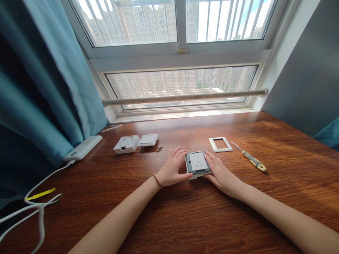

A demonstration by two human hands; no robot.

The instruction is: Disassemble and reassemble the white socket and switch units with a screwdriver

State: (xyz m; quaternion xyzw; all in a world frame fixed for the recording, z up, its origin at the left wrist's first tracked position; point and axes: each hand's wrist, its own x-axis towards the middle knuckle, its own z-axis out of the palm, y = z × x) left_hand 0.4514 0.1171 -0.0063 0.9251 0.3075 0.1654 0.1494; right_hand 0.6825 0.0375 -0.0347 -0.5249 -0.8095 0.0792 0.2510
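Note:
A white wall socket (198, 162) with a grey mounting frame sits on a white back box on the table, between my two hands. My left hand (173, 168) is at its left side, the thumb on the near corner and the forefinger by the far corner, other fingers spread. At the right side, my right hand (221, 173) grips the socket, fingers along the edge and thumb low at the front. Behind it lies a white cover frame (220, 149). A screwdriver (254, 161) with a yellow and grey handle rests farther right.
Several brass-coloured screws (159, 149) lie left of the socket, near a white plate (148, 140) and another white box (126, 144). A white power strip (83, 148) with a cable (49, 176) lies by the blue curtain (76, 70). A rail (185, 96) crosses the window.

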